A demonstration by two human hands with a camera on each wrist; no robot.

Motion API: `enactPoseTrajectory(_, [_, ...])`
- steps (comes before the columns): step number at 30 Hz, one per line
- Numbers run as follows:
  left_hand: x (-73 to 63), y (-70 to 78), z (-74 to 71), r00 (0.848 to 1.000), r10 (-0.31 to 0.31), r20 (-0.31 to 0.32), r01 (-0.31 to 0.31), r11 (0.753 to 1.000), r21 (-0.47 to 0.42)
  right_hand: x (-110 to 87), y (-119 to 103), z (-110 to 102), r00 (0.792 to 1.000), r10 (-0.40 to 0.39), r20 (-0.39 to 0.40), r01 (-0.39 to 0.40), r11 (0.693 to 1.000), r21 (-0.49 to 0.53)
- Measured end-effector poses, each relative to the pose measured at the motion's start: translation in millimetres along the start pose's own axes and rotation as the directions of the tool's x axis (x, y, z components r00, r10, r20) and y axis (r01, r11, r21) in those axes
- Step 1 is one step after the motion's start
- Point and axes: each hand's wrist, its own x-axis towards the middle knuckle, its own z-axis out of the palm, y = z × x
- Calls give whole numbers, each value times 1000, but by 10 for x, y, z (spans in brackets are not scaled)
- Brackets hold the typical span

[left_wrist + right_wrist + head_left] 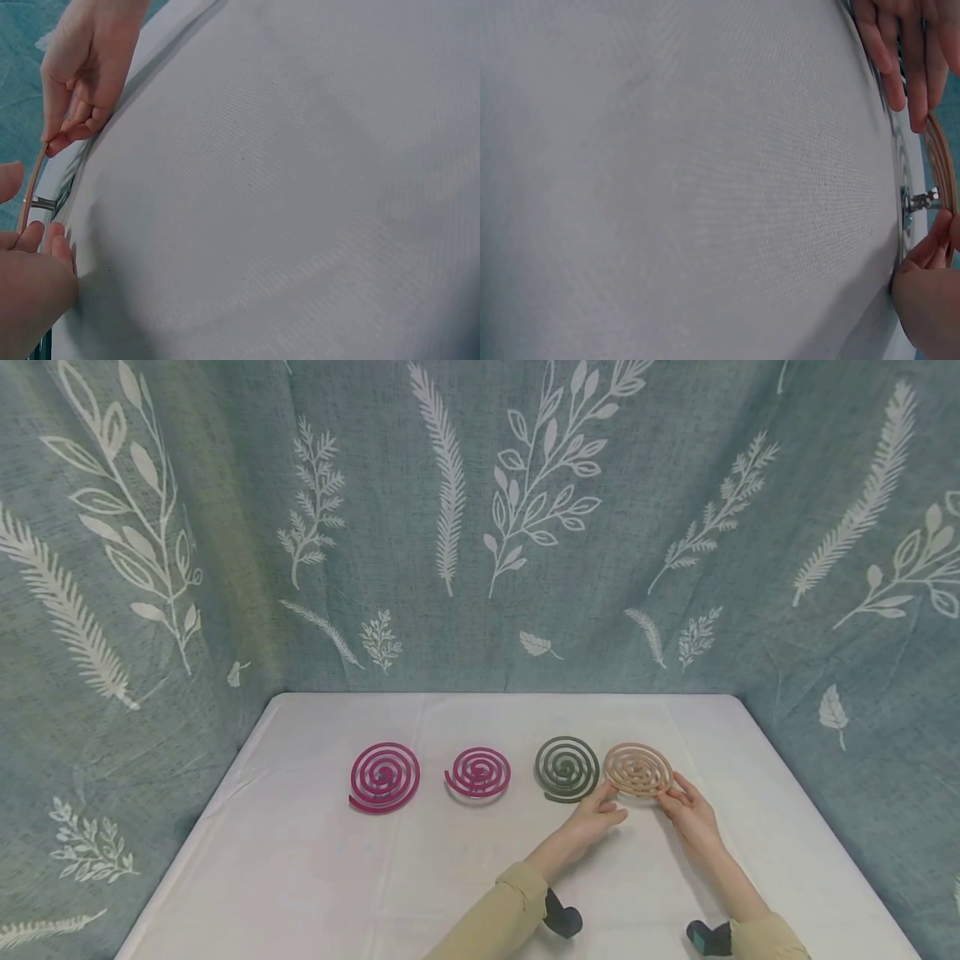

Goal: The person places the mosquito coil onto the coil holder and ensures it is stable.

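A tan mosquito coil (639,769) is at the right end of a row on the white table. My right hand (692,817) pinches its right edge between thumb and fingers. The left hand (587,823) reaches to the coil's lower left edge, its fingertips touching the rim and its thumb held apart. Seen from the right wrist, the left hand's fingers (916,71) are straight. A small metal stand (922,200) shows between the coil and the table. Just left of the left fingertips lies a dark green coil (567,769).
Farther left on the table (300,860) are two magenta coils, the outer one (385,778) larger in view and the inner one (478,772) with a shadow beneath it. A blue-green curtain (465,635) with white leaf prints rises behind the table and along both sides.
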Motion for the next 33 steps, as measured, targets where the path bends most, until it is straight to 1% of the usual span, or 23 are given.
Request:
enactPoseTrajectory(7, [5,7,0,1000,-13,3,13,1000,18,7,1,-6,1000,-8,-9,8,1000,-8])
enactPoseTrajectory(14, [16,2,-8,1000,-20,16,20,1000,25,-2,8,-5,1000,11,-18,-11,1000,15])
enactPoseTrajectory(21, [4,25,-20,999,-39,30,38,999,36,-17,-11,5,1000,12,-25,-11,999,40])
enactPoseTrajectory(26, [-1,32,-27,998,-45,34,44,999,28,-29,-23,20,999,16,-32,-15,999,45])
enactPoseTrajectory(33, [17,5,-40,998,-45,47,45,999,10,-27,-21,27,999,13,-52,-11,999,45])
